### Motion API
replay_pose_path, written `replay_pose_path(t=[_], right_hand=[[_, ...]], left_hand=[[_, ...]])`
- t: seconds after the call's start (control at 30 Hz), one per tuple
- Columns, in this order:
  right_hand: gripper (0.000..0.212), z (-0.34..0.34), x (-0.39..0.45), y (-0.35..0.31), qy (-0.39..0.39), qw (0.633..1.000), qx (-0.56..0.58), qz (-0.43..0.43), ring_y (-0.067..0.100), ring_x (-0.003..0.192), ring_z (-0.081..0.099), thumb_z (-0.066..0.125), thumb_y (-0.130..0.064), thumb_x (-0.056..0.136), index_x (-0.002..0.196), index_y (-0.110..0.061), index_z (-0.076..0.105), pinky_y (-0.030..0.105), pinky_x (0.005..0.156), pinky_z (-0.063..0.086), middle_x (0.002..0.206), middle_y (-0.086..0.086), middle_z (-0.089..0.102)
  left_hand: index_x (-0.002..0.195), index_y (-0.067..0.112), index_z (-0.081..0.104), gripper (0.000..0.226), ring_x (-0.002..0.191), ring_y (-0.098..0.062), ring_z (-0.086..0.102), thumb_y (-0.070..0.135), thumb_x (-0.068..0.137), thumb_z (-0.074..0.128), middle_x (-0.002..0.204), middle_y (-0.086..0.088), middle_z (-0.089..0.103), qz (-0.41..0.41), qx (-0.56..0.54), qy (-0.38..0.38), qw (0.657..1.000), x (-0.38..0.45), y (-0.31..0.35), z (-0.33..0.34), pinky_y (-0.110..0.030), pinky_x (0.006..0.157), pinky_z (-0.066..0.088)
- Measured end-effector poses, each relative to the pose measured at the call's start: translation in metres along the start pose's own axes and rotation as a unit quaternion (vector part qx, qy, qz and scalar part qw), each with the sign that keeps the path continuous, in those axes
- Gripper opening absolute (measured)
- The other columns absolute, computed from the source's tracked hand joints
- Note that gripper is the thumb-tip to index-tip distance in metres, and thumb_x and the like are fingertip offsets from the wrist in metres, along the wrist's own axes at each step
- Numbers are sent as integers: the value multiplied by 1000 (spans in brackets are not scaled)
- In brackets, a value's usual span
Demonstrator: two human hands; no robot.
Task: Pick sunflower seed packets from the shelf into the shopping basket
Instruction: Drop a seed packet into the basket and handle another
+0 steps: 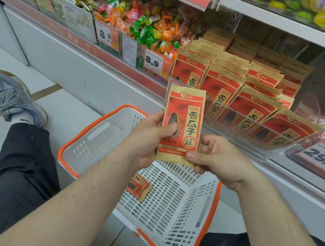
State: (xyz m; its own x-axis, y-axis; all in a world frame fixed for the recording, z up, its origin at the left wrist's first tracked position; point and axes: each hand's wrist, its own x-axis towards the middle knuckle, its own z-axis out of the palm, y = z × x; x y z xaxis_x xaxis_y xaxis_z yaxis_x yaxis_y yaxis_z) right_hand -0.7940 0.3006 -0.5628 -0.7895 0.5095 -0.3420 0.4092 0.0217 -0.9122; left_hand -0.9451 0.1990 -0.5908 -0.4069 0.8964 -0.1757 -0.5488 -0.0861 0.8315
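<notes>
Fingers of both hands are pinching one sunflower seed packet (pixel 181 125), held upright and face-on just above the shopping basket (pixel 87 134). From the head view, the left hand (pixel 151 139) grips the packet's left edge, thumb pressed flat on the printed seed and the other fingers curled behind. The right hand (pixel 214 159) nips the lower right corner between thumb and forefinger; its remaining fingers are curled loosely behind the packet, and whether they touch it I cannot tell.

As for progress, I would say the job is under way but young. One packet in the basket (pixel 139 187) already lies on the mesh floor near the left wall, half hidden by the left forearm. The held one looks ready to follow it down. The stock on the shelf (pixel 246 104) is plentiful: several leaning rows of the same red and tan packets behind a clear front lip, so how many remain to be picked is anyone's guess.

Around them, the basket is white plastic with an orange rim, sitting on pale floor tiles against the white base of the shelving. Bright wrapped candies (pixel 148 26) fill the bin to the left, with yellow price tags (pixel 153 61) along the red rail. The person appears to be crouched low, dark trousers and a grey sneaker (pixel 14 98) out to the left.
</notes>
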Motion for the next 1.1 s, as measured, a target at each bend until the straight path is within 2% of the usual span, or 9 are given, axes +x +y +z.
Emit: replay_pose_path(t=[0.13,0.23,0.33,0.4,0.53,0.6,0.67,0.8,1.1], right_hand=[[24,8,-1,-1,46,995,-90,4,21,53,61,80,-7,79,98,-6,65,33,54,48,74,18,71],[26,18,-3,-1,25,987,-158,1,22,58,65,84,-18,77,96,-13,65,46,62,53,66,6,71],[33,18,-6,-4,22,989,-144,-23,16,55,61,70,-42,84,95,-11,68,41,59,48,70,4,71],[43,17,-5,-6,67,986,-146,-42,14,51,58,57,-53,87,90,-11,67,34,56,44,72,5,71],[29,14,-1,-8,198,968,-111,-104,9,46,51,52,-32,100,80,-14,63,21,48,41,55,-9,58],[28,14,2,-8,228,960,-113,-117,8,45,50,53,-22,100,80,-4,61,22,48,40,56,0,56],[29,14,4,-7,219,967,-59,-115,11,44,50,52,-12,100,78,5,57,27,51,40,54,6,55],[28,17,4,-7,173,977,84,-95,16,42,49,48,-3,100,72,-1,52,29,49,40,53,12,57],[27,15,3,-6,165,975,94,-115,14,46,51,51,-11,101,77,-2,60,26,50,43,59,8,62]], left_hand=[[122,28,60,32,95,-16,73,10,96,64,113,5,70,34,174,47,983,1,-8,0,-35,79,60],[119,23,59,31,91,-17,74,22,91,72,100,7,72,1,200,22,980,0,-14,3,-36,79,60],[115,13,61,28,69,-11,69,15,90,72,83,6,68,-16,189,-13,982,-1,-15,4,-23,58,53],[114,14,62,27,62,-6,65,14,90,72,80,6,66,-22,186,-31,982,-2,-14,3,-19,54,48],[123,27,61,45,89,-12,69,13,84,78,110,-2,70,-30,201,-74,976,-3,-18,0,-25,70,51],[131,23,58,57,87,-10,67,15,79,81,109,1,69,-54,172,-93,979,-3,-21,0,-26,69,51],[129,18,60,60,83,-15,66,22,72,81,103,-1,68,-77,132,-128,980,-2,-22,0,-31,70,50],[111,13,63,36,71,-14,65,12,76,68,89,-5,67,-86,58,-185,977,-4,-24,0,-28,62,53],[110,17,66,49,85,-24,61,29,65,81,92,-8,65,-91,80,-159,980,0,-26,-1,-36,73,50]])
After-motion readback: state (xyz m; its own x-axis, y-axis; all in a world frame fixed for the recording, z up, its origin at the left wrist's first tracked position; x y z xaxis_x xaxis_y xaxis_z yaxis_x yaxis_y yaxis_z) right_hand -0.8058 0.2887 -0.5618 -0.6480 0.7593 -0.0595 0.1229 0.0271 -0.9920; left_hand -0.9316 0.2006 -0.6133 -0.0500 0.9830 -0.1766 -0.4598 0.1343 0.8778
